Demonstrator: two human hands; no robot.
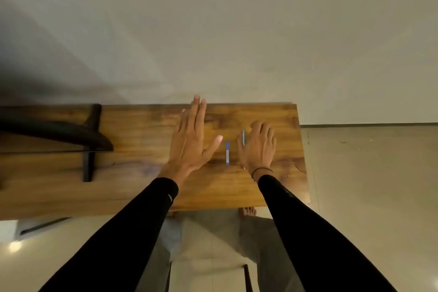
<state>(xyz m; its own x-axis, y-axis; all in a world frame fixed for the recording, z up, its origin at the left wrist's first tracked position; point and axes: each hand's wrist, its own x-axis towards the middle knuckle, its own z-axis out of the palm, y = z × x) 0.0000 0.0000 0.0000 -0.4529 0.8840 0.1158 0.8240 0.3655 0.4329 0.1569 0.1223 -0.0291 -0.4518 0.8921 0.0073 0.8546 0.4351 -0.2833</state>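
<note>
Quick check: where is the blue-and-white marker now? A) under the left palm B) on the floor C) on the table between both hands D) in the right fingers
C: the blue-and-white marker lies on the brown wooden table, between the left hand and the right hand.

Left hand [189, 140] flat beside blue pen [227, 153]

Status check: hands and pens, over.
Left hand open, fingers straight, over table. Right hand curled at teal pen, grip unclear. Blue marker lies free between hands. Dark stand far left, apart from both.
</note>
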